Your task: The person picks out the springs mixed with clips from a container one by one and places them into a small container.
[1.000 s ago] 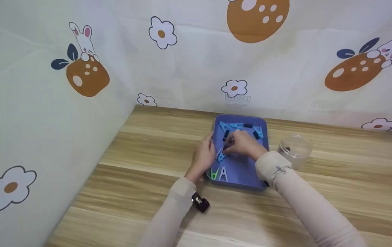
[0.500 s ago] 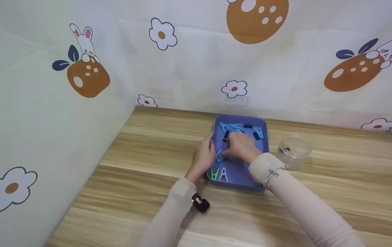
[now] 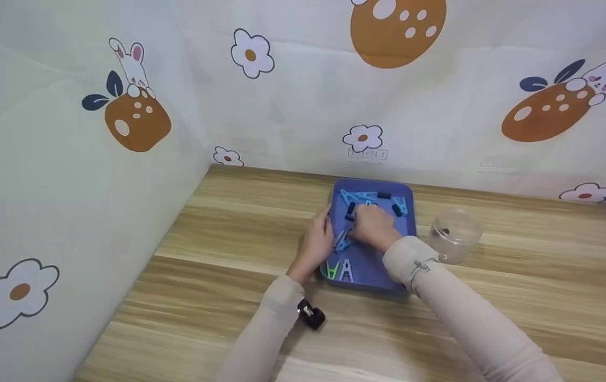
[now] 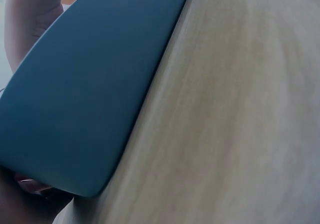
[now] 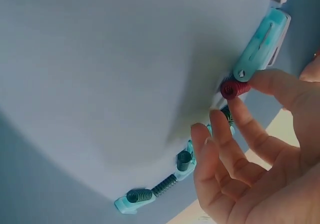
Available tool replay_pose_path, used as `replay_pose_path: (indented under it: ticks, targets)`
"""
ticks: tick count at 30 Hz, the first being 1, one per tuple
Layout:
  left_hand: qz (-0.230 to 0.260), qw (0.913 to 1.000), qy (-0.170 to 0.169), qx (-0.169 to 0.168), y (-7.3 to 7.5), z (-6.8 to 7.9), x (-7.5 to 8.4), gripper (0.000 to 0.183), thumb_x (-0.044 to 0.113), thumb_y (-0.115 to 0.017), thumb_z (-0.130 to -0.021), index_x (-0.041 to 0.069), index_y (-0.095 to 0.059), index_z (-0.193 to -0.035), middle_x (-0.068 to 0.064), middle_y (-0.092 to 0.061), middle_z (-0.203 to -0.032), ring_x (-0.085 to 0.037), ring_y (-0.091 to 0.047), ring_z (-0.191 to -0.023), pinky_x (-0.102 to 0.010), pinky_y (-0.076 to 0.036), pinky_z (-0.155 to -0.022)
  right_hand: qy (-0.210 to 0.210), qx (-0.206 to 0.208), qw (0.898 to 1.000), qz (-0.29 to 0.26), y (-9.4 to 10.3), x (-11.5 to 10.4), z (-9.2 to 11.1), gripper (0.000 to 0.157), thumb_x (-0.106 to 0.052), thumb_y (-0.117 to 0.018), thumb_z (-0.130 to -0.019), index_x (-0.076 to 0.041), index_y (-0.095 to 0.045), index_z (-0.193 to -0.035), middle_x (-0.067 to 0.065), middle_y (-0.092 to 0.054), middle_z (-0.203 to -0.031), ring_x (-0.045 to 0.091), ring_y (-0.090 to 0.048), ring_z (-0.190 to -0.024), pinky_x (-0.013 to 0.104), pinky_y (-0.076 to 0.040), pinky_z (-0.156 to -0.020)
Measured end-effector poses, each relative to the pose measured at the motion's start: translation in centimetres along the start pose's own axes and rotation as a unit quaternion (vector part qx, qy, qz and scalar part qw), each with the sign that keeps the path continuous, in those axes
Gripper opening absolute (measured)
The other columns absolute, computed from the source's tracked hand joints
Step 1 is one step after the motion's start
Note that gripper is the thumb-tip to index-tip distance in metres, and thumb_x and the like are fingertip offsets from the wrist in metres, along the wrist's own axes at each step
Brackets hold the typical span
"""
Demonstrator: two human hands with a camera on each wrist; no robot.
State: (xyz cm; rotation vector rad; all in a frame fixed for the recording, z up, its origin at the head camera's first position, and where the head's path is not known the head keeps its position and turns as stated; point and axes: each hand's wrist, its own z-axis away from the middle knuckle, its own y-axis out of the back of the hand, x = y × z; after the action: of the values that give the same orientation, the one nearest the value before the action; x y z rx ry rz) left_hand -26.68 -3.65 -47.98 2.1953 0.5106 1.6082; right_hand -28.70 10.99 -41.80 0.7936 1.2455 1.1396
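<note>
My right hand [image 3: 374,225] is low inside the blue tray [image 3: 369,288]. In the right wrist view its thumb and index finger pinch a dark red coil spring [image 5: 234,88], right at the end of a light blue clothespin [image 5: 260,46]. From above, that clothespin [image 3: 343,242] lies near the tray's left wall, partly hidden by the fingers. My left hand [image 3: 316,239] holds the tray's left rim, a fingertip [image 5: 312,69] showing over the edge. More blue clothespins [image 3: 353,196] and dark coil springs [image 3: 397,210] lie toward the tray's far end.
A green clothespin [image 3: 332,269] and a white one [image 3: 346,271] lie in the tray's near left corner. Right of the tray stands a clear plastic jar [image 3: 456,236] with something small and dark in it. A patterned sheet [image 3: 292,106] hangs behind the wooden table [image 3: 218,228].
My right hand has turned and shifted slightly, so its back now covers the fingertips from above. The blue clothespin beside it has moved a little. My left hand stays on the rim.
</note>
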Motion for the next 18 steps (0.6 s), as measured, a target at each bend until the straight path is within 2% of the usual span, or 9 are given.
replay_pose_path:
  ticks: [7, 12, 15, 18]
  targets:
    - [0.008, 1.0, 0.005, 0.002, -0.1, -0.1, 0.0, 0.043, 0.003, -0.043, -0.109, -0.008, -0.053, -0.149, -0.029, -0.057, -0.148, -0.042, -0.055, -0.138, -0.054, -0.045, -0.118, -0.002, -0.029, 1.0, -0.011, 0.7, 0.4, 0.2, 0.022, -0.018, -0.078, -0.094, 0.003, -0.073, -0.1, 0.009, -0.061, -0.083, 0.024, -0.057, -0.073, 0.035, -0.05, -0.067]
    - [-0.001, 0.9996, 0.028, -0.01, -0.2, 0.0, 0.2, 0.044, 0.006, -0.042, -0.11, -0.003, -0.052, -0.152, -0.026, -0.057, -0.15, -0.039, -0.057, -0.137, -0.053, -0.047, -0.116, 0.017, -0.045, 0.999, -0.02, 0.9, 0.8, 0.2, 0.019, -0.015, -0.074, -0.096, -0.003, -0.069, -0.083, 0.005, -0.056, -0.071, 0.02, -0.055, -0.065, 0.029, -0.044, -0.058]
    - [-0.007, 0.9991, 0.039, -0.014, -0.1, 0.1, 0.3, 0.044, 0.008, -0.042, -0.111, -0.001, -0.051, -0.154, -0.024, -0.057, -0.151, -0.038, -0.058, -0.137, -0.052, -0.048, -0.115, 0.035, -0.041, 0.998, -0.027, 1.2, 1.0, 0.1, 0.029, -0.012, -0.072, -0.097, -0.008, -0.059, -0.071, 0.002, -0.05, -0.063, 0.017, -0.052, -0.059, 0.027, -0.041, -0.054]
    - [-0.012, 0.999, 0.041, -0.013, -0.2, 0.1, 0.3, 0.044, 0.008, -0.041, -0.112, -0.002, -0.051, -0.154, -0.025, -0.057, -0.151, -0.038, -0.058, -0.136, -0.052, -0.048, -0.115, 0.047, -0.036, 0.997, -0.043, 1.4, 1.1, 0.1, 0.031, -0.009, -0.069, -0.098, -0.006, -0.058, -0.069, 0.001, -0.047, -0.061, 0.016, -0.049, -0.057, 0.028, -0.041, -0.055]
